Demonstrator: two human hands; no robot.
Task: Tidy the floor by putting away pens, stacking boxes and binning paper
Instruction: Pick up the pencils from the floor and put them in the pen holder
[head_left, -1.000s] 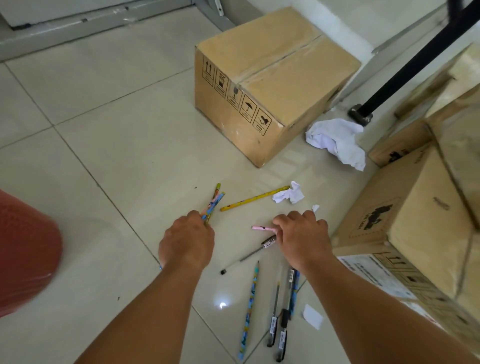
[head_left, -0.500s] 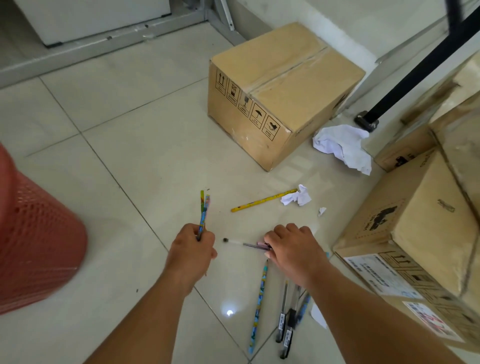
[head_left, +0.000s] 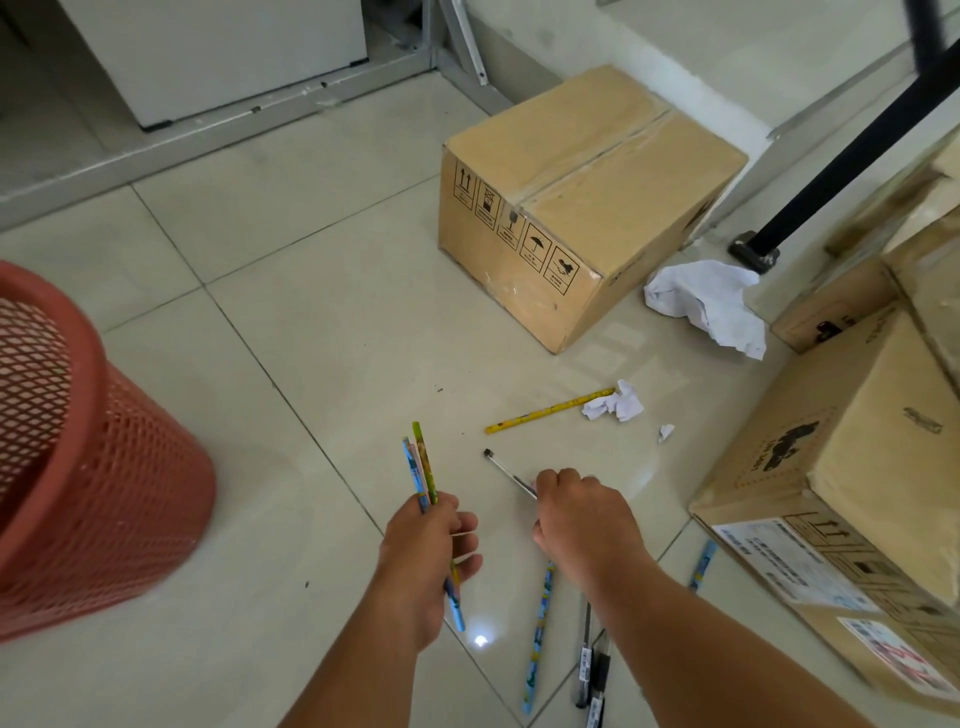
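My left hand (head_left: 428, 551) is closed around a bunch of patterned pencils (head_left: 421, 470), held upright above the tiled floor. My right hand (head_left: 582, 519) grips a black-tipped pen (head_left: 506, 470) that sticks out to the upper left. A yellow pencil (head_left: 548, 410) lies on the floor beside a small crumpled paper (head_left: 615, 408). A blue patterned pencil (head_left: 540, 634) and black pens (head_left: 592, 670) lie under my right forearm. Farther right lies a large crumpled paper (head_left: 709, 301). A sealed cardboard box (head_left: 587, 197) stands behind the pencils.
A red mesh bin (head_left: 98, 467) stands at the left. Stacked cardboard boxes (head_left: 852, 499) fill the right side. A black stand leg (head_left: 831, 171) slants down behind the large paper. A tiny paper scrap (head_left: 665, 431) and another blue pencil (head_left: 701, 564) lie near the boxes.
My right hand has picked up the pen from the floor and lifted it. My left hand has raised its pencils upright. The view has pulled back, showing more of the red bin.
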